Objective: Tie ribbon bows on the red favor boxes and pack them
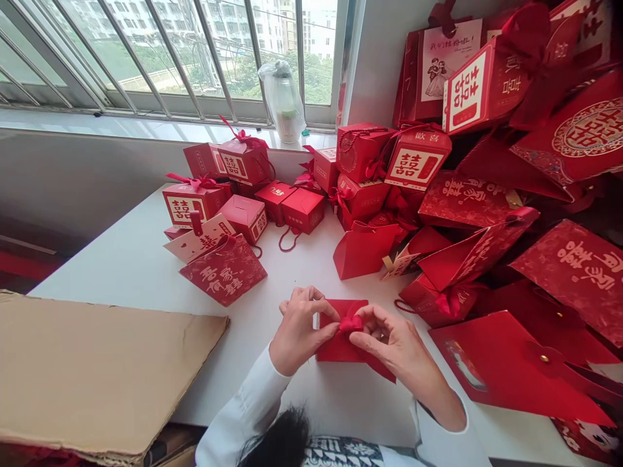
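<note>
A red box (341,350) lies on the white table (287,272) near its front edge, with a red ribbon bow (350,323) on top. My left hand (304,327) pinches the left side of the bow between thumb and forefinger. From the right, my right hand (396,344) closes its thumb and fingers on the bow's other side. One ribbon tail or flap hangs toward the front right, below my right hand. Parts of the box are hidden under both hands.
Several red boxes (303,209) stand at the back. A tall heap of red bags (491,246) fills the right side. Two patterned packets (224,269) stand left of centre. A cardboard sheet (97,370) covers the front left. A bagged jar (287,107) is on the sill.
</note>
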Motion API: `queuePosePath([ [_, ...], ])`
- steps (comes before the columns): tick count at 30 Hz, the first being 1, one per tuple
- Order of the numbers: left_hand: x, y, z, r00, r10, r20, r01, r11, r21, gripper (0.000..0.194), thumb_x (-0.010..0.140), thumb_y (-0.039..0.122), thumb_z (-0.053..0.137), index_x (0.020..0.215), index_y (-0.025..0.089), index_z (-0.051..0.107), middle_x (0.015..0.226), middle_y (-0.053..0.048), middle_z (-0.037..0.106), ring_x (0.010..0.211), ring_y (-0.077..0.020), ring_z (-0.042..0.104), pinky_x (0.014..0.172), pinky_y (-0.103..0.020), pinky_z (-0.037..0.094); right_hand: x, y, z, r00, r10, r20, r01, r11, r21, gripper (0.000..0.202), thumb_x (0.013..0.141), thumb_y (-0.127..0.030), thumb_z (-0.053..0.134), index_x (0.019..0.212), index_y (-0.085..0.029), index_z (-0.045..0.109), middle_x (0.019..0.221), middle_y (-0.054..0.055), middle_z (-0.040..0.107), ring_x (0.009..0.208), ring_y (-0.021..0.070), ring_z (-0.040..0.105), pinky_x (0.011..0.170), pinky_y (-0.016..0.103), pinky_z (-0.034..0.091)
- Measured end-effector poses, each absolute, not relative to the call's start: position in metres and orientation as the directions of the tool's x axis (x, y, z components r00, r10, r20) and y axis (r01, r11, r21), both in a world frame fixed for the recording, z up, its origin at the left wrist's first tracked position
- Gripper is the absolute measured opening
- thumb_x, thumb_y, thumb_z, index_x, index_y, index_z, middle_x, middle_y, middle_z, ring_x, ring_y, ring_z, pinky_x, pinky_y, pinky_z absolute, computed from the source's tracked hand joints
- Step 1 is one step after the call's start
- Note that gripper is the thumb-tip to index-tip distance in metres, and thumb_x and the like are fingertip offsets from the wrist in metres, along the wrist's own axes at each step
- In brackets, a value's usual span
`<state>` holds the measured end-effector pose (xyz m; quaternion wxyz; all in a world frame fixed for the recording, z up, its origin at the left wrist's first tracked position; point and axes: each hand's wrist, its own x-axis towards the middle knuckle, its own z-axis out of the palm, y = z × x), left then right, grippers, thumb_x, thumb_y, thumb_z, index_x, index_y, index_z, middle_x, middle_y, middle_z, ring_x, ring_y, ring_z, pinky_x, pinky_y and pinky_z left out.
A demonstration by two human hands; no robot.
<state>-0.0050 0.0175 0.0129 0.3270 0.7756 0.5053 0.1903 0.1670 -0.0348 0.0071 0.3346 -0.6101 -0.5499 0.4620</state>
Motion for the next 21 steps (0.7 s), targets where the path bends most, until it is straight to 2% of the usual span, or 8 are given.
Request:
queuePosePath([
  [3, -0.004, 0.017, 0.015, 0.399, 0.915, -0.055, 0.664, -0.248, 0.705, 0.010, 0.071, 0.014, 0.066, 0.067, 0.023, 0.070, 0.083, -0.002, 0.058, 0.087, -0.0216, 0.053, 0.076, -0.035, 0.037, 0.167, -0.034, 0.006, 0.002, 0.982, -0.186, 0.347, -0.175, -0.921, 0.023, 0.080, -0.043, 0.060, 0.080, -0.020, 0.061, 0.066, -0.003, 0.058, 0.058, 0.0109, 0.049, 0.052, 0.020, 0.037],
  [8, -0.007, 0.020, 0.014, 0.389, 0.919, -0.054, 0.619, -0.218, 0.755, 0.007, 0.072, 0.019, 0.069, 0.066, 0.022, 0.070, 0.080, -0.002, 0.057, 0.086, -0.0205, 0.053, 0.075, -0.032, 0.040, 0.163, -0.033, 0.006, 0.060, 0.982, -0.177, 0.364, -0.187, -0.912, 0.022, 0.084, -0.039, 0.054, 0.076, -0.020, 0.061, 0.068, -0.002, 0.059, 0.055, 0.0106, 0.045, 0.050, 0.021, 0.035],
  [21, -0.023, 0.031, -0.002, 0.410, 0.905, -0.116, 0.453, -0.092, 0.887, 0.019, 0.075, 0.036, 0.066, 0.066, 0.019, 0.063, 0.079, -0.002, 0.058, 0.083, -0.0178, 0.053, 0.079, -0.030, 0.039, 0.173, -0.031, -0.002, 0.136, 0.974, -0.182, 0.369, -0.221, -0.903, 0.022, 0.080, -0.039, 0.057, 0.071, -0.020, 0.056, 0.067, -0.001, 0.058, 0.061, 0.0129, 0.049, 0.057, 0.023, 0.039],
])
